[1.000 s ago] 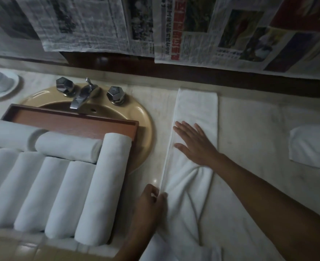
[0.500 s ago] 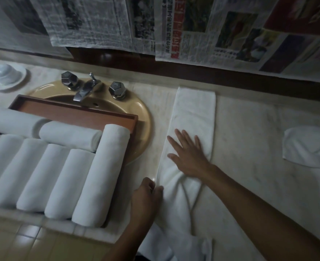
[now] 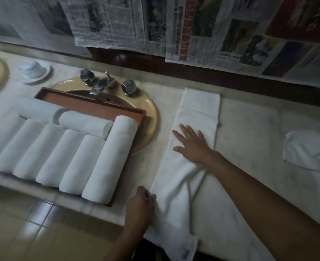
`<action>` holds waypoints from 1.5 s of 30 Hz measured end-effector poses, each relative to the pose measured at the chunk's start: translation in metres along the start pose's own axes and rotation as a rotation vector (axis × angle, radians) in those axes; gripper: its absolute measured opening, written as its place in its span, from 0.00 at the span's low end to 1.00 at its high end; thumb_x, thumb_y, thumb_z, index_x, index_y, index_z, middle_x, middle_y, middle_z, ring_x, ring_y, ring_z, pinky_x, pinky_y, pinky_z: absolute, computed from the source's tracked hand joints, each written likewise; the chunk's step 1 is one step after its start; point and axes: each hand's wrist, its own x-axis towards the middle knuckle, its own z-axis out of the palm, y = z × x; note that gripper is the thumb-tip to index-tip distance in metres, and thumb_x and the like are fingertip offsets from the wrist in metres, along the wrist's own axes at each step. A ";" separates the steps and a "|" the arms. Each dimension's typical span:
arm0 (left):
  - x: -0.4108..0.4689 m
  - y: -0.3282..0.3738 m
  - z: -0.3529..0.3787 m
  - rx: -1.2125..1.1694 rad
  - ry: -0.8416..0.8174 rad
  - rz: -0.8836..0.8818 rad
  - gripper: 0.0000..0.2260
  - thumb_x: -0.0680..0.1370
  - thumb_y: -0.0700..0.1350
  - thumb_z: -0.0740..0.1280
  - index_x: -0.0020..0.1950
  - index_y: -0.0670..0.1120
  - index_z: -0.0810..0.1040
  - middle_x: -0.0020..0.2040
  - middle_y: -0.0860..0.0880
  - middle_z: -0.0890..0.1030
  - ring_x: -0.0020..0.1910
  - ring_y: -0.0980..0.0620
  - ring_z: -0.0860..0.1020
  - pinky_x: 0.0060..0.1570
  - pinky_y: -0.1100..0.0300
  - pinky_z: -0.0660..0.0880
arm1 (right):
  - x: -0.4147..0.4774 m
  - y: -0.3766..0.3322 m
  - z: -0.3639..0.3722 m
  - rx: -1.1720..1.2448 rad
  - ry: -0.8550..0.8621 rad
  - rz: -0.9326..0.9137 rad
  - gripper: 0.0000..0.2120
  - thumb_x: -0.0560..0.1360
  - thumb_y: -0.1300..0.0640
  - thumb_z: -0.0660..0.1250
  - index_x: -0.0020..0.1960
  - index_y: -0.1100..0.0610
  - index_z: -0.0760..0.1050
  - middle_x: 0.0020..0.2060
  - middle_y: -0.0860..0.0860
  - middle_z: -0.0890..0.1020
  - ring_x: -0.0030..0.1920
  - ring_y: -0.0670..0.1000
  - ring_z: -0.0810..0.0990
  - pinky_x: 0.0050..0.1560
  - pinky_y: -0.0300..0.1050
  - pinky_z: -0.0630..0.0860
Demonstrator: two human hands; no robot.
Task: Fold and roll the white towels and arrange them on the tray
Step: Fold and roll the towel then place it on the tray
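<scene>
A long white towel (image 3: 198, 110), folded into a narrow strip, lies on the marble counter and hangs over its front edge. My right hand (image 3: 192, 146) presses flat on its middle, fingers spread. My left hand (image 3: 141, 206) pinches the towel's left edge near the counter's front. Left of it, a brown wooden tray (image 3: 91, 105) sits over the sink and holds several rolled white towels (image 3: 108, 161), most side by side and two laid across behind them.
A tan sink (image 3: 149, 117) with a chrome tap (image 3: 100, 85) lies under the tray. A crumpled white towel (image 3: 309, 151) sits at the counter's right. A white lidded dish (image 3: 33, 69) stands at back left. Newspapers (image 3: 211, 31) cover the wall. Tiled floor shows below.
My right hand has slid a little toward me along the towel, with a crease bunched at its wrist. The view has shifted down and right. My left hand keeps its pinch.
</scene>
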 end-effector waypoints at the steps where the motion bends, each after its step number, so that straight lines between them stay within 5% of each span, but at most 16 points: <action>1: 0.000 0.000 0.000 0.006 0.008 -0.003 0.10 0.82 0.49 0.68 0.46 0.47 0.70 0.35 0.51 0.76 0.33 0.53 0.74 0.33 0.57 0.66 | -0.003 -0.004 0.001 0.008 0.031 0.011 0.34 0.83 0.37 0.56 0.84 0.42 0.46 0.83 0.49 0.40 0.83 0.53 0.38 0.80 0.63 0.41; 5: -0.002 0.002 -0.002 0.015 0.001 -0.002 0.10 0.82 0.50 0.67 0.46 0.48 0.70 0.38 0.52 0.76 0.35 0.54 0.74 0.31 0.59 0.65 | -0.040 -0.038 0.017 0.002 0.258 -0.088 0.33 0.83 0.44 0.62 0.83 0.48 0.54 0.83 0.56 0.51 0.83 0.58 0.46 0.79 0.66 0.46; 9: -0.006 0.006 -0.007 0.002 -0.082 -0.050 0.09 0.80 0.51 0.70 0.49 0.49 0.73 0.42 0.51 0.79 0.37 0.55 0.77 0.29 0.65 0.69 | -0.067 -0.058 0.045 -0.074 0.027 -0.042 0.36 0.83 0.35 0.50 0.84 0.47 0.40 0.83 0.51 0.36 0.82 0.54 0.35 0.78 0.68 0.39; 12: -0.009 0.006 -0.013 0.042 -0.282 -0.061 0.08 0.77 0.47 0.73 0.45 0.47 0.75 0.40 0.52 0.79 0.37 0.55 0.77 0.34 0.63 0.73 | -0.058 -0.047 0.042 -0.087 -0.018 -0.060 0.37 0.82 0.31 0.46 0.83 0.44 0.36 0.81 0.48 0.31 0.81 0.52 0.31 0.78 0.68 0.38; 15: -0.025 0.009 -0.020 -0.400 -0.585 -0.165 0.06 0.75 0.36 0.73 0.42 0.41 0.76 0.41 0.43 0.80 0.41 0.50 0.81 0.44 0.59 0.79 | -0.051 -0.034 0.034 -0.113 -0.008 -0.105 0.37 0.81 0.29 0.46 0.83 0.42 0.37 0.82 0.47 0.33 0.81 0.51 0.32 0.78 0.68 0.39; 18: -0.035 0.002 -0.018 -0.547 -0.482 -0.171 0.11 0.73 0.28 0.68 0.38 0.43 0.79 0.40 0.41 0.79 0.42 0.44 0.81 0.47 0.49 0.81 | -0.049 -0.026 0.033 -0.115 0.010 -0.134 0.41 0.75 0.25 0.39 0.83 0.42 0.38 0.82 0.47 0.35 0.82 0.50 0.34 0.78 0.67 0.40; 20: -0.043 -0.008 -0.018 -0.596 -0.481 -0.247 0.10 0.71 0.28 0.66 0.45 0.40 0.80 0.42 0.39 0.80 0.43 0.41 0.80 0.44 0.47 0.81 | -0.049 -0.024 0.032 -0.107 0.012 -0.149 0.45 0.70 0.23 0.35 0.83 0.41 0.39 0.82 0.47 0.36 0.82 0.50 0.34 0.79 0.67 0.40; 24: -0.059 -0.021 -0.018 -0.522 -0.460 -0.186 0.10 0.63 0.34 0.68 0.44 0.36 0.81 0.43 0.35 0.81 0.43 0.40 0.80 0.40 0.52 0.75 | -0.047 -0.024 0.030 -0.090 0.001 -0.140 0.39 0.78 0.27 0.46 0.83 0.41 0.40 0.83 0.47 0.36 0.82 0.50 0.35 0.79 0.67 0.40; 26: -0.060 -0.030 -0.018 -0.415 -0.373 -0.129 0.08 0.62 0.42 0.69 0.39 0.43 0.81 0.37 0.44 0.82 0.38 0.46 0.80 0.38 0.55 0.74 | -0.047 -0.024 0.030 -0.088 0.000 -0.144 0.38 0.80 0.29 0.50 0.83 0.42 0.41 0.83 0.47 0.36 0.82 0.50 0.36 0.79 0.67 0.40; 28: -0.060 -0.040 -0.019 -0.292 -0.245 -0.057 0.07 0.65 0.48 0.70 0.40 0.46 0.80 0.36 0.45 0.81 0.36 0.50 0.78 0.37 0.55 0.72 | -0.046 -0.024 0.031 -0.090 0.000 -0.144 0.38 0.80 0.29 0.50 0.83 0.42 0.41 0.83 0.47 0.37 0.82 0.50 0.36 0.79 0.67 0.40; 32: -0.068 -0.048 -0.017 -0.656 -0.277 -0.109 0.03 0.78 0.42 0.72 0.48 0.42 0.83 0.45 0.36 0.84 0.41 0.39 0.82 0.40 0.50 0.78 | -0.045 -0.023 0.032 -0.092 0.007 -0.143 0.37 0.80 0.29 0.50 0.84 0.42 0.41 0.83 0.47 0.37 0.82 0.50 0.36 0.78 0.67 0.41; 38: -0.075 -0.064 0.001 -0.165 0.073 -0.054 0.05 0.82 0.46 0.68 0.47 0.49 0.76 0.39 0.54 0.80 0.38 0.54 0.78 0.37 0.58 0.73 | -0.052 -0.036 0.030 -0.081 -0.005 -0.064 0.36 0.82 0.32 0.52 0.84 0.42 0.43 0.83 0.47 0.38 0.82 0.51 0.37 0.78 0.67 0.40; 42: -0.075 -0.052 0.003 0.068 0.150 0.039 0.05 0.81 0.50 0.64 0.47 0.52 0.74 0.42 0.53 0.78 0.42 0.49 0.77 0.42 0.53 0.73 | -0.083 -0.053 0.038 0.045 0.209 0.014 0.35 0.82 0.36 0.58 0.84 0.47 0.52 0.83 0.52 0.53 0.83 0.56 0.48 0.79 0.66 0.47; 45: -0.065 -0.048 0.000 0.137 0.151 0.130 0.10 0.79 0.54 0.63 0.47 0.50 0.77 0.44 0.51 0.79 0.45 0.48 0.77 0.46 0.49 0.76 | -0.140 -0.067 0.058 0.369 0.552 0.147 0.25 0.80 0.46 0.67 0.74 0.54 0.71 0.69 0.58 0.75 0.70 0.61 0.72 0.68 0.60 0.70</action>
